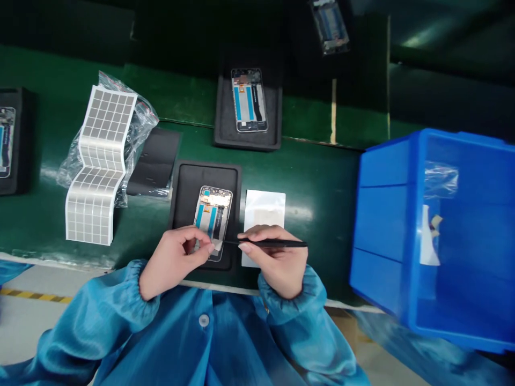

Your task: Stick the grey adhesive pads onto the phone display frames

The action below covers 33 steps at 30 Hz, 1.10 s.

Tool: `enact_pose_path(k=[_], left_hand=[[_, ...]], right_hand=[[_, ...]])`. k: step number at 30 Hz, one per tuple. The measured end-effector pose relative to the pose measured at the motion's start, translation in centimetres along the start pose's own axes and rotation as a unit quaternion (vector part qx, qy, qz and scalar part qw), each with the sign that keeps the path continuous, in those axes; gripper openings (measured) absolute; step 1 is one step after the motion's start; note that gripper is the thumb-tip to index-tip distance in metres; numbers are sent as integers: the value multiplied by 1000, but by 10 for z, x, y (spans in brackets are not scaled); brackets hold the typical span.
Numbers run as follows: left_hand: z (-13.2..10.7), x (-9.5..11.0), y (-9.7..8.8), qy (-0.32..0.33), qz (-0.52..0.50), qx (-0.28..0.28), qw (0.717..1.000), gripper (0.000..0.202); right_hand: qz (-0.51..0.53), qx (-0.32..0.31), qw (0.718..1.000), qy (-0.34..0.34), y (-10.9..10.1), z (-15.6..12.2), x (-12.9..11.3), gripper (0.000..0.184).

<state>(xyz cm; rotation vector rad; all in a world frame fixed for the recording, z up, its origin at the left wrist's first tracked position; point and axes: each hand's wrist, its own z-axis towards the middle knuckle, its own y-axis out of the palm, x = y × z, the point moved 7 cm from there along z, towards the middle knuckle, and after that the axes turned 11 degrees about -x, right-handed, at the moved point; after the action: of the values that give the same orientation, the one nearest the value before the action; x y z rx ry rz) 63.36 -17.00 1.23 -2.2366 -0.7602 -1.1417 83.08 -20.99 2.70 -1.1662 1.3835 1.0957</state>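
An open phone frame point(212, 214) with blue strips inside lies in a black foam tray point(183, 187) on the green belt. My left hand point(177, 260) rests on the phone's lower end, thumb and fingers pinched together on a small pale piece there. My right hand point(277, 262) is closed on black tweezers point(267, 243), held level, their tip touching the phone's bottom corner beside my left fingertips. A white sheet point(264, 212) lies just right of the tray, partly under my right hand.
A folded strip of grey square pads point(100, 161) lies on a clear bag at the left, beside a dark sheet point(155, 161). Another phone in a tray point(248, 102) sits farther back, one point(8, 140) at the left edge. A blue bin point(438, 230) stands right.
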Motion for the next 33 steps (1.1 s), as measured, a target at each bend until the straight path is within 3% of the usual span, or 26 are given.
enact_pose_path(k=[4, 12, 33], left_hand=[[0, -2, -6, 7, -1, -4, 1000, 17], [7, 0, -22, 33, -13, 53, 998, 16], [11, 3, -21, 44, 11, 67, 997, 11]], right_hand=[[36, -3, 999, 30, 5, 5, 9, 19], [156, -11, 986, 56, 17, 3, 36, 23], [155, 29, 985, 77, 16, 4, 41, 22]])
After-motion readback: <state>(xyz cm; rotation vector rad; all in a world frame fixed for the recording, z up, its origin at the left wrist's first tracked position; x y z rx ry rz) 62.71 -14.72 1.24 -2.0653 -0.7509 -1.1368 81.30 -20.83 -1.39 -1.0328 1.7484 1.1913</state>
